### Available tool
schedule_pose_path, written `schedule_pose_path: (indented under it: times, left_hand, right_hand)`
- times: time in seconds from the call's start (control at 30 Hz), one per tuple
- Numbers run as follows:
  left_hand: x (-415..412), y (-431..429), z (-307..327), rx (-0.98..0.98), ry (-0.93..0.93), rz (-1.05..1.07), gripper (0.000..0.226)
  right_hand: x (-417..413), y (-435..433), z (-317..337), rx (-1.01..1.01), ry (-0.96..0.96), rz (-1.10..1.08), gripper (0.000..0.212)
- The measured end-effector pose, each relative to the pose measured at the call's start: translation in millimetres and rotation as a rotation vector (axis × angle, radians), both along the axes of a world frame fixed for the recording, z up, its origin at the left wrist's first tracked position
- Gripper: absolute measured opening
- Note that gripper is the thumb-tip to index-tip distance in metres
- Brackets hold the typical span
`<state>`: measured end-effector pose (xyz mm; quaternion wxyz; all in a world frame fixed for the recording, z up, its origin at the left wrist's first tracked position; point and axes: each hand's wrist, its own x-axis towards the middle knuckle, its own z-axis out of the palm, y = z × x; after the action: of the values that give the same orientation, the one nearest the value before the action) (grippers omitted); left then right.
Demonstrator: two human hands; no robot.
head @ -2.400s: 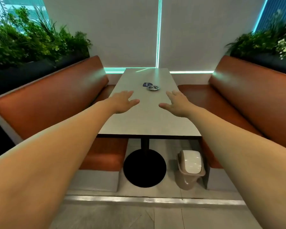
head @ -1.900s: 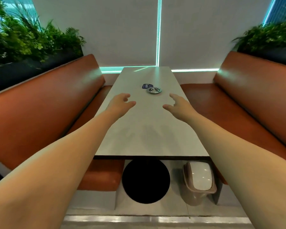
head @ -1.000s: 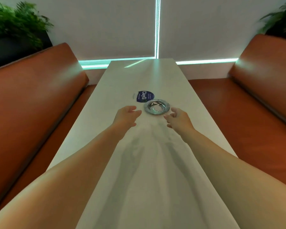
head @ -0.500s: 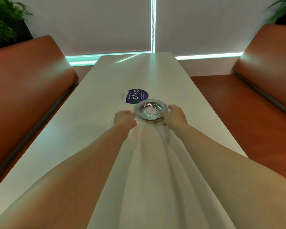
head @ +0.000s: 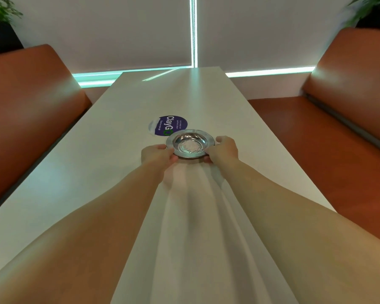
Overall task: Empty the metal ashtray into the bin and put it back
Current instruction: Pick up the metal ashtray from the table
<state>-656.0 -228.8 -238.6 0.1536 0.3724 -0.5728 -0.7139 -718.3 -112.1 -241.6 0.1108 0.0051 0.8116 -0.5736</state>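
A round metal ashtray [head: 190,143] with pale ash or grit in its bowl sits at the middle of the long white table [head: 119,150]. My left hand [head: 157,155] grips its left rim. My right hand [head: 225,149] grips its right rim, with the fingers curled under the edge. The ashtray looks slightly raised at its near edge, though I cannot tell if it is off the table. The bin is out of view.
A round blue sticker [head: 168,125] lies on the table just behind the ashtray. Orange-brown bench seats [head: 31,102] [head: 349,119] line both long sides. White blinds close off the far end, and plants stand in the top corners.
I moved along the table toward the ashtray and the bin dropped out of view. Both hands went from open and apart to closed on the ashtray's rim.
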Motion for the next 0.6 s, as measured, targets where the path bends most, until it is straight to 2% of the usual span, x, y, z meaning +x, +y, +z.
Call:
schedule_pose_path:
  times: [0.1,0.17,0.27,0.33,0.4,0.5,0.6]
  left_hand:
    - [6.7,1.6,2.4,0.021,0.012,0.002,0.036]
    - [14.6,2.1,6.0,0.025,0.012,-0.003,0.036]
    - [28.5,4.2,13.9,0.036,0.017,-0.024,0.036]
    - [39.8,5.9,20.5,0.047,0.022,-0.05,0.036]
    - [53.0,9.3,29.4,0.058,0.029,-0.084,0.038]
    - [75.5,18.6,48.2,0.071,0.053,-0.122,0.04]
    - [101.4,32.8,72.0,0.082,0.1,-0.168,0.043]
  right_hand:
    - [2.1,2.9,0.0,-0.1,-0.053,-0.026,0.016]
    - [6.9,4.8,0.4,-0.131,-0.092,-0.034,0.031]
    - [18.9,10.8,6.9,-0.199,-0.119,-0.021,0.016]
    - [26.9,16.7,14.4,-0.265,-0.158,-0.029,0.021]
    - [37.1,25.7,24.2,-0.326,-0.194,-0.019,0.012]
    - [55.8,39.8,40.7,-0.386,-0.236,-0.002,0.022]
    - [81.5,54.6,61.0,-0.42,-0.253,-0.004,0.022]
